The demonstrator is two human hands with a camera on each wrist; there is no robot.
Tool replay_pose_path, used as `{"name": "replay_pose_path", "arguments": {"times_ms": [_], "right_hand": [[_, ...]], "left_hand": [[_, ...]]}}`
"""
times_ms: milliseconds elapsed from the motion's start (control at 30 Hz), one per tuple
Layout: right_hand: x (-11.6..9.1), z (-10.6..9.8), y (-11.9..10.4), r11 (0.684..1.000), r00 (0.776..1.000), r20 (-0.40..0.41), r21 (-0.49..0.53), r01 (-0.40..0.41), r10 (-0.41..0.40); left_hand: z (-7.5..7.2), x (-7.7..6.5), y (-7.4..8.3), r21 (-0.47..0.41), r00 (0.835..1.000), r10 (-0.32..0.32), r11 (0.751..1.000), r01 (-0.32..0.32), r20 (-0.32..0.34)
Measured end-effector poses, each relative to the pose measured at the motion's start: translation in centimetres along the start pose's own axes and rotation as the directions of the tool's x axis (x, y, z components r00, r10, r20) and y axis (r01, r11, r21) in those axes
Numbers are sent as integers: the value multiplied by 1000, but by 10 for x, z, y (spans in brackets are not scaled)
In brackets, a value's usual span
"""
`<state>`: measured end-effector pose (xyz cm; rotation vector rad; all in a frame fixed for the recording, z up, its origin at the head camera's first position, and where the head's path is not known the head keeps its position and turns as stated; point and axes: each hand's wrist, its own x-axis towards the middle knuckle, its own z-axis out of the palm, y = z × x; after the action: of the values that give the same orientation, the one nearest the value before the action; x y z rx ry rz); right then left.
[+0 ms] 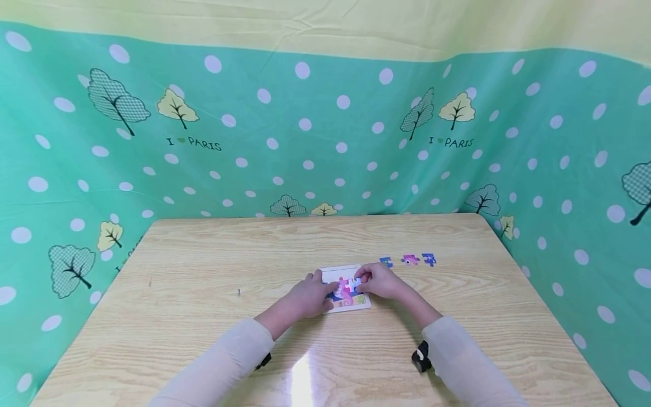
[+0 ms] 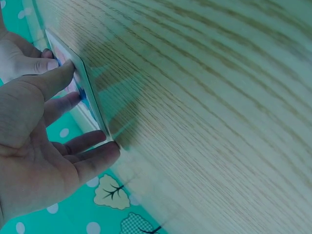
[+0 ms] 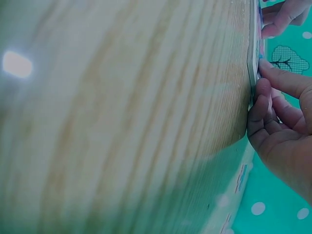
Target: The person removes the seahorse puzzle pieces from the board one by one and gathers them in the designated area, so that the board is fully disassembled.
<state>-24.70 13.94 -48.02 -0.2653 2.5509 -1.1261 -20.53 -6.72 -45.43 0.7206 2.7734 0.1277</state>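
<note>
A small jigsaw puzzle in a white tray [image 1: 348, 308] lies on the table, its picture showing a pink creature over blue. My left hand [image 1: 308, 296] rests across the tray's left side. In the left wrist view, the left hand's [image 2: 44, 122] fingers are spread and fairly straight, their tips on the tray and at its edge. At the tray's right side my right hand [image 1: 382, 281] pinches a blue-and-white puzzle piece [image 1: 353, 285] between thumb and index finger, low over the picture. The right wrist view shows the right hand's [image 3: 285, 122] other fingers curled beside the tray edge.
Beyond the right hand lie loose puzzle pieces: a blue-green one [image 1: 386, 262], a pink one with an eye [image 1: 409, 259] and a blue one [image 1: 429, 259]. A tiny dark object [image 1: 238, 292] is on the wooden table [image 1: 203, 339] at left. A dotted green curtain [image 1: 325, 135] hangs behind.
</note>
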Motion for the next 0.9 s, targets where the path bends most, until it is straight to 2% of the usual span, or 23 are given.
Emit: {"name": "replay_pose_path", "arguments": {"times_ms": [533, 900], "right_hand": [[-5, 1, -4, 999, 999, -12, 5, -35, 35], [-6, 0, -4, 1000, 1000, -5, 4, -14, 14]], "left_hand": [[0, 0, 0, -8, 1000, -3, 1000, 3, 7], [0, 0, 1, -14, 1000, -10, 1000, 10, 15]]}}
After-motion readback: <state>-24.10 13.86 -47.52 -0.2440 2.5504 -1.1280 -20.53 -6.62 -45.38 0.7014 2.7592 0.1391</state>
